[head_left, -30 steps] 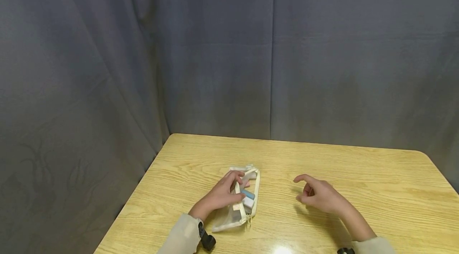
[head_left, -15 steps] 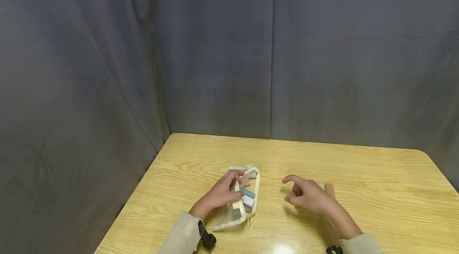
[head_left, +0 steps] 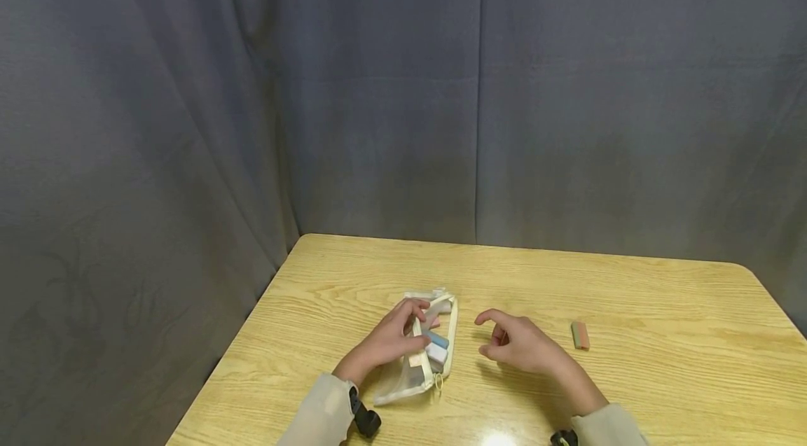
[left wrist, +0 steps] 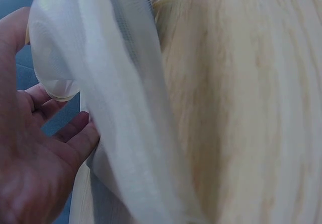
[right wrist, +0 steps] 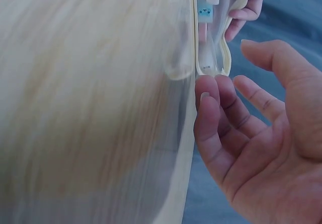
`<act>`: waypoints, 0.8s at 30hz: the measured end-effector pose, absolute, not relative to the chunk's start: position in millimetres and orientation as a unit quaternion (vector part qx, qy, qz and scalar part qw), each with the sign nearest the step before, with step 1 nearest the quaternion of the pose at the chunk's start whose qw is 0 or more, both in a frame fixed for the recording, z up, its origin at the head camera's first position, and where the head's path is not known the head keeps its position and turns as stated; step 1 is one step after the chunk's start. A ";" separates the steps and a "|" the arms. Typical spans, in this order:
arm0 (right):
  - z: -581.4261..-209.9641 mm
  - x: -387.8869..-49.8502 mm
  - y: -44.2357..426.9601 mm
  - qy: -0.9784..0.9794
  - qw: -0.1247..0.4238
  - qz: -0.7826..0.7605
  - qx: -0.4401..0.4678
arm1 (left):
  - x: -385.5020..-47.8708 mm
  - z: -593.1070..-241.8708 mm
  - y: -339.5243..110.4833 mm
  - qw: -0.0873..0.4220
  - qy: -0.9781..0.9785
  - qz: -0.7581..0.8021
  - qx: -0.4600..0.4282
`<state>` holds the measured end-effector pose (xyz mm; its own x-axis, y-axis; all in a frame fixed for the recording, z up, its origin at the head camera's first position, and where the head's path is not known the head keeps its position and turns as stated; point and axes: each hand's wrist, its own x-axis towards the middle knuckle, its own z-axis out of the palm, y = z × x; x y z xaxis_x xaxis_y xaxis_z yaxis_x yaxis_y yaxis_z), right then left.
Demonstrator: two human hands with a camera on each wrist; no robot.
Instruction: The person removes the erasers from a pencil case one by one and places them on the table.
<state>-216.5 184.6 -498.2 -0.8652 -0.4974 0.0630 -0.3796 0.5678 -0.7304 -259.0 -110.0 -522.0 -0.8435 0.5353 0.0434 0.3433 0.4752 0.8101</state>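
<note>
One translucent pouch point(head_left: 408, 381) is lying on the counter point(head_left: 668, 369), closer to its left edge than its right, mouth gaping toward the right edge. Left hand point(head_left: 392, 338) is holding it: grip grasping the pouch, thumb and fingers curling over the rim on the left-edge side. Inside I'm counting one blue block point(head_left: 436, 339), one white block point(head_left: 436, 353), one pink piece point(head_left: 435, 323); pale stuff is showing at the far end, number unclear. Right hand point(head_left: 522, 343) is hovering near the pouch, apart from it, on the right-edge side; grip released, thumb and index finger standing apart. One orange-and-green block point(head_left: 580, 335) is lying past the right hand, nearer the right edge. Dark curtains point(head_left: 378, 117) are hanging behind the far edge.
</note>
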 end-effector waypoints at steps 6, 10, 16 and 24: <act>-497.6 -219.5 174.1 0.877 0.080 -0.402 -0.250 | -258.1 -520.9 -108.7 0.108 0.853 0.441 0.256; -499.4 -222.9 167.1 0.879 0.081 -0.400 -0.247 | -258.4 -520.5 -108.4 0.102 0.858 0.433 0.256; -502.8 -227.1 158.3 0.877 0.078 -0.406 -0.245 | -260.3 -523.6 -108.7 0.094 0.863 0.425 0.257; -500.3 -229.5 149.0 0.876 0.095 -0.408 -0.238 | -261.1 -525.2 -109.0 0.094 0.860 0.430 0.258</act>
<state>-229.5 149.0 -500.3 -0.8688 -0.4943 0.0278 -0.3395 0.5540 -0.7602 -261.1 -109.0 -525.2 -0.8492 0.5246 0.0610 0.3638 0.4974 0.7876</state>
